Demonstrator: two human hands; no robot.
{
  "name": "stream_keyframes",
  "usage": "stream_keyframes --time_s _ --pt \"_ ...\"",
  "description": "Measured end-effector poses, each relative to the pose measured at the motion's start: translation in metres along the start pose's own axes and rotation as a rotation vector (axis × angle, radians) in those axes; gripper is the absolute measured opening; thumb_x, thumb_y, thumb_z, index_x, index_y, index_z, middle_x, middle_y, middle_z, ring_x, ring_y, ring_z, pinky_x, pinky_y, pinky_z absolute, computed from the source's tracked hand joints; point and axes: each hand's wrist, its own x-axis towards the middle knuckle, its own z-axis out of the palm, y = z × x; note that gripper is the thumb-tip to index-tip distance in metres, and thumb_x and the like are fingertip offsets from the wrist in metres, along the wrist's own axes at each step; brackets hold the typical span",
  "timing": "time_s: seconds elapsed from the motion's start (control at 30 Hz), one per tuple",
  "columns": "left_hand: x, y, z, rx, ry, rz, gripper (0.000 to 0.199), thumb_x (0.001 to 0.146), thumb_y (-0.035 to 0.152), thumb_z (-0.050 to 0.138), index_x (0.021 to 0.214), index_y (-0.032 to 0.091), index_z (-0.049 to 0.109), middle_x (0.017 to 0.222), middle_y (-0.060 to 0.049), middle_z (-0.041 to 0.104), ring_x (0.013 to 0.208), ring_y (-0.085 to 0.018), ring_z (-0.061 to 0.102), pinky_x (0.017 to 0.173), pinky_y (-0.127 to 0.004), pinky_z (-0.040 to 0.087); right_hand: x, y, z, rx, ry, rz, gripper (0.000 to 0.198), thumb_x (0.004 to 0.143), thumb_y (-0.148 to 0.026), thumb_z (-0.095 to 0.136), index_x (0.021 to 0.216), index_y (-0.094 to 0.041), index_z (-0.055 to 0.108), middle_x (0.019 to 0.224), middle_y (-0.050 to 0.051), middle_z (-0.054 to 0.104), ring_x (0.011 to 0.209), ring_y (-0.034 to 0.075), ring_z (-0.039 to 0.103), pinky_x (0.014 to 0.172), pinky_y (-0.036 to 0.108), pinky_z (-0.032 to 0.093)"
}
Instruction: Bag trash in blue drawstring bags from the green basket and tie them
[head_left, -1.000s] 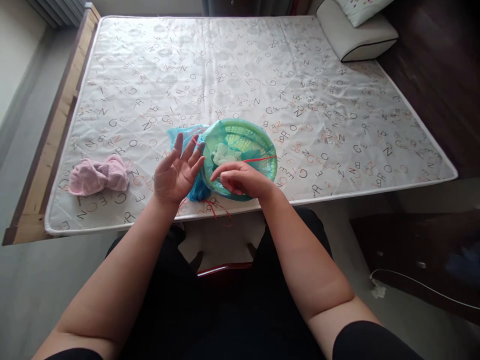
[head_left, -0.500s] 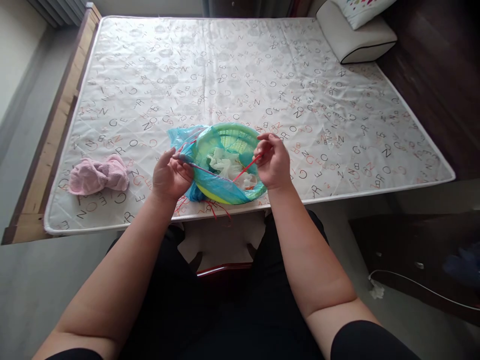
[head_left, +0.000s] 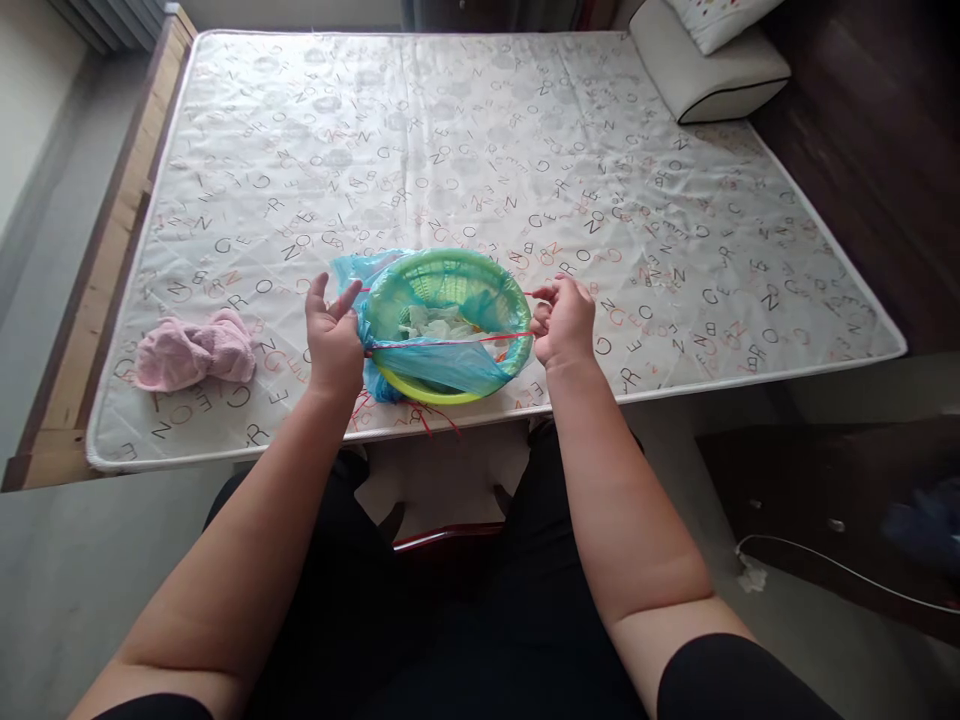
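Observation:
A green plastic basket (head_left: 450, 397) is on the mattress near its front edge, lined with a thin blue plastic bag (head_left: 442, 362). Crumpled white tissues (head_left: 435, 324) lie inside. The bag's red drawstring (head_left: 480, 340) runs taut across the basket's front part. My right hand (head_left: 566, 322), at the basket's right rim, pinches the drawstring with curled fingers. On the left side, my left hand (head_left: 334, 335) holds the string's other end, thumb and a finger raised; its lower fingers are partly hidden. Loose bag plastic bunches beside that hand, and red strands hang below the basket.
A pink plush cloth item (head_left: 196, 350) lies left on the letter-printed mattress (head_left: 465, 180). A white cushion (head_left: 701, 75) with a pillow is at the far right corner. The wooden bed frame (head_left: 112, 260) edges the left; a red-edged stool is below, between my legs.
My right hand has moved right, from over the basket to beyond its rim. My left hand has shifted slightly left and turned. The drawstring is now stretched straight across, drawing the bag's front edge inward.

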Motion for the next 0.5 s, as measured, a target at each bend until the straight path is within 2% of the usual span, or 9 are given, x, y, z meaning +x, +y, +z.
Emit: stream_keyframes --time_s 0.03,0.1,0.17,0.2,0.27,0.33,0.4,0.5 --pt "0.001 -0.005 -0.001 0.081 -0.002 0.089 0.063 0.097 0.017 0.064 0.155 0.035 0.050 0.150 -0.008 0.070 0.108 -0.021 0.079 0.074 -0.026 0.066 -0.001 0.001 0.001 -0.153 -0.002 -0.077 0.016 0.089 -0.026 0.058 0.105 -0.026 0.054 0.083 -0.004 0.066 0.053 0.009 0.049 0.049 0.022 0.045" --pt "0.002 -0.013 -0.003 0.248 -0.024 0.270 0.064 0.100 0.018 0.059 0.160 0.034 0.047 0.156 -0.009 0.065 0.143 -0.025 0.065 0.106 -0.037 0.063 -0.001 0.007 0.001 -0.477 0.020 -0.213 0.027 0.087 -0.023 0.060 0.113 -0.023 0.061 0.099 0.004 0.075 0.081 0.018 0.070 0.078 0.033 0.061" --pt "0.001 -0.016 -0.003 0.370 -0.053 0.401 0.065 0.101 0.020 0.056 0.164 0.033 0.043 0.164 -0.010 0.058 0.160 -0.027 0.048 0.123 -0.044 0.051 0.004 0.014 -0.001 -0.712 0.019 -0.287 0.032 0.084 -0.020 0.061 0.116 -0.019 0.067 0.120 0.012 0.076 0.115 0.027 0.072 0.109 0.047 0.056" --pt "0.000 -0.016 -0.003 0.402 -0.067 0.439 0.066 0.102 0.021 0.056 0.165 0.032 0.041 0.167 -0.010 0.054 0.163 -0.028 0.043 0.127 -0.046 0.047 0.006 0.017 -0.003 -0.759 -0.012 -0.302 0.034 0.084 -0.019 0.060 0.116 -0.018 0.069 0.127 0.014 0.076 0.125 0.030 0.069 0.117 0.051 0.051" --pt "-0.001 -0.015 -0.002 0.424 -0.088 0.482 0.067 0.103 0.024 0.055 0.167 0.032 0.039 0.171 -0.011 0.049 0.165 -0.030 0.039 0.131 -0.050 0.041 0.010 0.021 -0.004 -0.707 -0.112 -0.314 0.035 0.086 -0.020 0.059 0.118 -0.017 0.072 0.130 0.014 0.076 0.128 0.029 0.069 0.119 0.052 0.050" --pt "-0.003 -0.015 -0.002 0.442 -0.100 0.523 0.068 0.101 0.024 0.056 0.168 0.031 0.041 0.171 -0.010 0.049 0.164 -0.031 0.040 0.135 -0.053 0.035 0.009 0.022 -0.003 -0.578 -0.186 -0.341 0.032 0.089 -0.021 0.056 0.116 -0.018 0.073 0.120 0.011 0.079 0.118 0.024 0.073 0.114 0.048 0.055" --pt "-0.005 -0.015 -0.002 0.481 -0.095 0.566 0.069 0.098 0.019 0.056 0.166 0.028 0.047 0.167 -0.010 0.054 0.162 -0.030 0.043 0.136 -0.052 0.033 0.002 0.018 -0.001 -0.505 -0.202 -0.380 0.027 0.092 -0.021 0.053 0.107 -0.018 0.075 0.106 0.008 0.080 0.108 0.021 0.075 0.110 0.044 0.057" --pt "-0.009 -0.016 -0.001 0.554 -0.073 0.634 0.071 0.090 0.010 0.056 0.160 0.025 0.058 0.155 -0.010 0.064 0.156 -0.031 0.048 0.134 -0.050 0.038 -0.013 0.015 0.004 -0.526 -0.195 -0.440 0.026 0.094 -0.020 0.050 0.094 -0.019 0.076 0.094 0.007 0.080 0.093 0.020 0.075 0.100 0.042 0.061"
